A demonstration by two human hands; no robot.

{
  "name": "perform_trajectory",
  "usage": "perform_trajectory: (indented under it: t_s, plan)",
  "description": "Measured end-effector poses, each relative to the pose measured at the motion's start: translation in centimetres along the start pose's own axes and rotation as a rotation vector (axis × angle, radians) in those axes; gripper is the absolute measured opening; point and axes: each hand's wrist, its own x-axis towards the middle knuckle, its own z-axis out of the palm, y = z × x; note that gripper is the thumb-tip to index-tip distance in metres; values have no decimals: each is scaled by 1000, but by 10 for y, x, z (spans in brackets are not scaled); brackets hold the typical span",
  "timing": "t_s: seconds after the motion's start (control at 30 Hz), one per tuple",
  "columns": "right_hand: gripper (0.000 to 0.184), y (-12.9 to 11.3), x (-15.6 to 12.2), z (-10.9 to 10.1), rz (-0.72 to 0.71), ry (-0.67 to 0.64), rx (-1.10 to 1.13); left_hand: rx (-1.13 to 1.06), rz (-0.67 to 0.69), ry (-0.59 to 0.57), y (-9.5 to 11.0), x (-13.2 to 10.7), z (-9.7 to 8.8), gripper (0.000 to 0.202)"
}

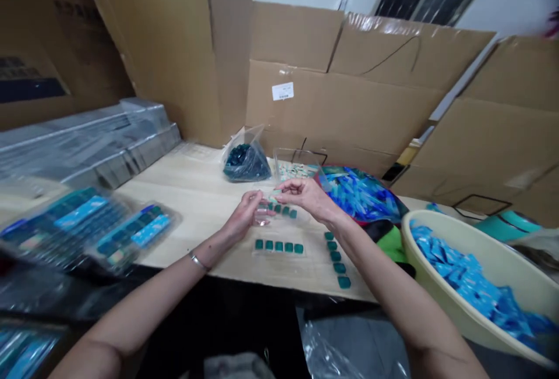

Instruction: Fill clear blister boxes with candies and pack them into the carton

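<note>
My left hand [247, 216] and my right hand [305, 195] meet above the light wooden table [187, 210], pinching a small clear plastic strip [264, 211] between them. A short row of teal square pieces [282, 211] lies just beyond my fingers. Nearer me, another row of teal squares on clear film [278, 246] sits below my hands. A third row of teal squares [336, 259] runs down to the right of it. A metal bangle [198, 261] circles my left wrist.
A clear bag of dark teal pieces [245, 160] and a clear plastic box [297, 163] stand at the back. Blue packets heap up at right [362, 195] and fill a beige basin [463, 274]. Plastic-wrapped packs [78, 227] lie at left, before cardboard sheets [340, 94].
</note>
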Motion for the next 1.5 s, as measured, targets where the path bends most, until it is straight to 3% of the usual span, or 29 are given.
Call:
perform_trajectory:
  t_s: [0.23, 0.43, 0.6, 0.9, 1.13, 1.37, 1.5]
  plan:
    - [18, 11, -38, 49, -48, -83, -297, -18, 40, 119, -15, -45, 5, 42]
    - [4, 9, -54, 68, -199, -112, -636, 32, 45, 169, -21, -60, 6, 40]
    - [5, 5, -58, 71, -223, -80, -658, 55, 60, 204, -23, -66, 8, 39]
    - [4, 10, -57, 73, -137, -96, -690, 57, 89, 229, -28, -71, 10, 37]
    - [13, 20, -71, 87, -171, 7, -594, 21, 72, 300, -35, -76, 10, 38]
    - [9, 23, -89, 97, -366, 131, -640, 24, 156, 288, -35, -82, 11, 35]
    - [7, 22, -94, 100, -348, 152, -691, 10, 134, 271, -34, -83, 12, 36]
